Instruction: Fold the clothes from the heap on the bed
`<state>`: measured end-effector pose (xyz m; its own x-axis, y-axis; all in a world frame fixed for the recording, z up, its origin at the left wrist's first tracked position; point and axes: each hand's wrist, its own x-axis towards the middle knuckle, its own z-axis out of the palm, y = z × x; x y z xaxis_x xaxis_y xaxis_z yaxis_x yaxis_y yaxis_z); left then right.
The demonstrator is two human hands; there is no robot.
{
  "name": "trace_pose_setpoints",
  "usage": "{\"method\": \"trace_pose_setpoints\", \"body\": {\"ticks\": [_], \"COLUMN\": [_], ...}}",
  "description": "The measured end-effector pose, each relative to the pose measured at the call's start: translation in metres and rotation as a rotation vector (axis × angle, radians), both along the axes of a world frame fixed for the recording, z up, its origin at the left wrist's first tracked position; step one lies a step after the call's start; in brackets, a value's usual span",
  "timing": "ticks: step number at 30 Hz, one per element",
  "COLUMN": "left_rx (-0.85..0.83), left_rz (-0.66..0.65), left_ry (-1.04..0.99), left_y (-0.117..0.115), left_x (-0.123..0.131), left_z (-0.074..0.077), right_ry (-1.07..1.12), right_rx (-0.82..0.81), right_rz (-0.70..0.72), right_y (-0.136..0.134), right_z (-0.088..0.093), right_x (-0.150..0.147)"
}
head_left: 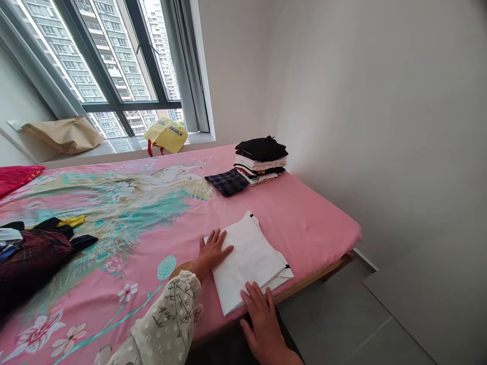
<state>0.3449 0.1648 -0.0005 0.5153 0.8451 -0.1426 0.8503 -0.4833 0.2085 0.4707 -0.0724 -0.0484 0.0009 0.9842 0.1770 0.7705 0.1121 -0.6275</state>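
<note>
A white garment (247,253) with small black trim marks lies folded flat near the front edge of the pink bed. Across its left edge rests my left hand (213,251), palm down with fingers spread. My right hand (262,317) lies at the garment's near edge, fingers stretched out and fingertips touching the cloth. Neither hand grips anything. Beyond the garment, a dark checked folded cloth (227,182) sits beside a stack of folded clothes (261,163) topped by a black piece (262,148).
A loose heap of clothes (41,253) lies at the left on the floral bed sheet (152,203). On the windowsill are a brown paper bag (66,134) and a yellow bag (167,135). A red cloth (17,180) shows at the far left; a wall (361,126) stands right.
</note>
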Motion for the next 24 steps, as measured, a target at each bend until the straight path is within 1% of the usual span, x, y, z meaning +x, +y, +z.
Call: {"method": "trace_pose_setpoints", "body": {"ticks": [1,3,6,8,10,12,14,16,18,20,21,22,24], "left_rx": [-0.007,0.009,0.105,0.188,0.257,0.296,0.292,0.249,0.186,0.134,0.121,0.116,0.120], "left_rz": [-0.019,-0.113,-0.316,-0.406,-0.452,-0.480,-0.495,-0.497,-0.502,-0.514,-0.516,-0.511,-0.477], "left_ry": [-0.006,-0.034,-0.082,-0.083,-0.074,-0.071,-0.078,-0.081,-0.082,-0.093,-0.105,-0.122,-0.155], "left_y": [0.000,-0.008,-0.033,-0.050,-0.060,-0.063,-0.058,-0.050,-0.044,-0.045,-0.049,-0.056,-0.079], "left_x": [-0.007,-0.027,-0.063,-0.081,-0.087,-0.082,-0.070,-0.057,-0.048,-0.043,-0.041,-0.038,-0.028], "left_z": [-0.001,-0.003,-0.002,-0.001,-0.001,-0.002,-0.004,-0.006,-0.003,0.006,0.013,0.022,0.043], "right_ry": [0.069,0.267,0.623,0.815,0.934,1.006,1.070,1.159,1.263,1.360,1.399,1.424,1.418], "right_rx": [0.020,0.030,-0.035,-0.084,-0.122,-0.172,-0.214,-0.249,-0.285,-0.311,-0.313,-0.301,-0.227], "right_rz": [-0.046,-0.172,-0.367,-0.456,-0.483,-0.455,-0.443,-0.448,-0.459,-0.475,-0.492,-0.506,-0.491], "right_y": [-0.009,-0.024,-0.040,-0.045,-0.045,-0.040,-0.033,-0.026,-0.021,-0.017,-0.015,-0.013,-0.007], "right_z": [-0.005,-0.018,-0.037,-0.044,-0.044,-0.039,-0.033,-0.030,-0.030,-0.031,-0.031,-0.028,-0.018], "right_x": [0.005,0.013,0.020,0.019,0.013,0.001,-0.014,-0.027,-0.035,-0.036,-0.035,-0.033,-0.029]}}
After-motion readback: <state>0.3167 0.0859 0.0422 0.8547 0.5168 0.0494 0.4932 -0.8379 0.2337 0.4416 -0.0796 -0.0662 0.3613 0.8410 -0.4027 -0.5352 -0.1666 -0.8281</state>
